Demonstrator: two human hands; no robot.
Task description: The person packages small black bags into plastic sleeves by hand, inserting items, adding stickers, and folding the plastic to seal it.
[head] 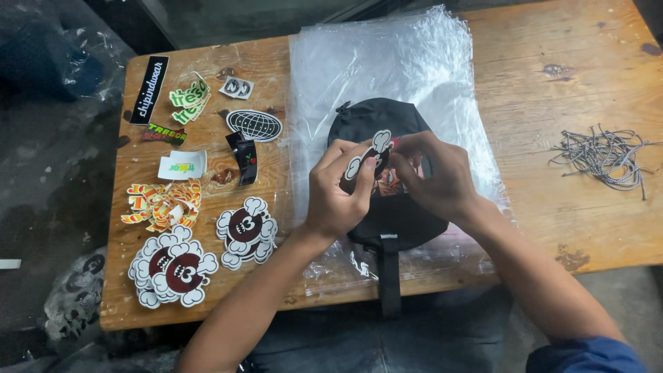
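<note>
Centrally, both hands work over a black bag (387,207) lying on clear plastic sheets (414,69), its strap hanging over the near worktop (552,214) edge. Left hand (338,193) and right hand (431,173), wrists bent inward, each close their grip on a cloud-edged sticker (369,155), tilted, long axis running up to the right. Sticker piles (179,266) crowd the left; cords (604,159) lie right.
</note>
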